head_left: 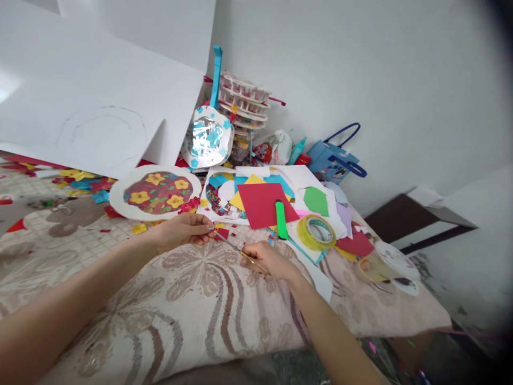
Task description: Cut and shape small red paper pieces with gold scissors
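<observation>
My right hand (266, 259) is closed round the handles of small gold-coloured scissors (232, 245), whose blades point up and left. The blade tips reach my left hand (188, 232), its fingers pinched together over something too small to name. A piece of red paper (222, 234) lies just beyond the blades. Behind my left hand is a white oval frame (116, 198) with yellow and red paper flowers in it. Beyond my right hand are a red sheet (262, 203), a green cutter (281, 220) and a roll of yellow tape (306, 232).
White boards (100, 69) lean at the back left. A white frame with blue flowers (206, 160) stands by stacked white racks (244, 99). A blue bag (331, 160) sits behind coloured papers. Paper scraps lie at the left, and the patterned cloth (192, 326) covers the table's front.
</observation>
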The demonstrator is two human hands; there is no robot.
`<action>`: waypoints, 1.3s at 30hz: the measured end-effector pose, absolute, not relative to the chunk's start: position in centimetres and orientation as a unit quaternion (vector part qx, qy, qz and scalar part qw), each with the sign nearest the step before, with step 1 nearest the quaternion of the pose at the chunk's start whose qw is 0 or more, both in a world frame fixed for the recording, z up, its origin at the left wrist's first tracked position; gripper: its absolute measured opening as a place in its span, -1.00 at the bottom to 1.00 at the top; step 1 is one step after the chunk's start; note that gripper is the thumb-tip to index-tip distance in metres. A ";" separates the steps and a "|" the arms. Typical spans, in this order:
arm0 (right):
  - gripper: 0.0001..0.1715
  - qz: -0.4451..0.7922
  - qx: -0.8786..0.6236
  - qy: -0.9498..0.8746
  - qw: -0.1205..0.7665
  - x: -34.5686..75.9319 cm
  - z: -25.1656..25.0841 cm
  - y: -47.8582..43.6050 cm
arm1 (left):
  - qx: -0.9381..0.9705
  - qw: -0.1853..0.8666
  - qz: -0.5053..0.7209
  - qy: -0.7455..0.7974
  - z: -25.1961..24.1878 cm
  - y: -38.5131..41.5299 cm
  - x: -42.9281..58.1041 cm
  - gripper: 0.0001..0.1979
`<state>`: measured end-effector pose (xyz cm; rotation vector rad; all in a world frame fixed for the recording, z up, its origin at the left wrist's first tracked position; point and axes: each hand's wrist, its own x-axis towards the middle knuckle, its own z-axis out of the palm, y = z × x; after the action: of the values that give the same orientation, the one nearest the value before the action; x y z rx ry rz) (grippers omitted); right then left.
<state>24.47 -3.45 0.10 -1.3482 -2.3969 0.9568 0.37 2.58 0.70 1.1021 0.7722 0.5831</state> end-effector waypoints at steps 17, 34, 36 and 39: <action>-0.50 0.309 -0.465 -0.822 0.111 24.5 -0.3 -3.3 | 0.548 0.716 0.252 0.351 0.5 2.7 0.3 -0.81; -0.52 0.305 -0.470 -0.821 0.111 24.6 -0.5 -3.2 | 0.573 0.694 0.246 0.360 0.5 2.7 0.3 -0.75; -0.52 0.304 -0.469 -0.821 0.114 24.6 -0.4 -3.3 | 0.574 0.694 0.248 0.357 0.4 2.8 0.2 -0.75; -0.51 0.302 -0.470 -0.821 0.116 24.5 -0.3 -3.3 | 0.573 0.696 0.251 0.352 0.1 3.0 0.2 -0.75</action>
<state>24.51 -3.32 -0.34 -1.3772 -2.4057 0.8851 0.18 2.95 0.13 1.2793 0.7866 0.5610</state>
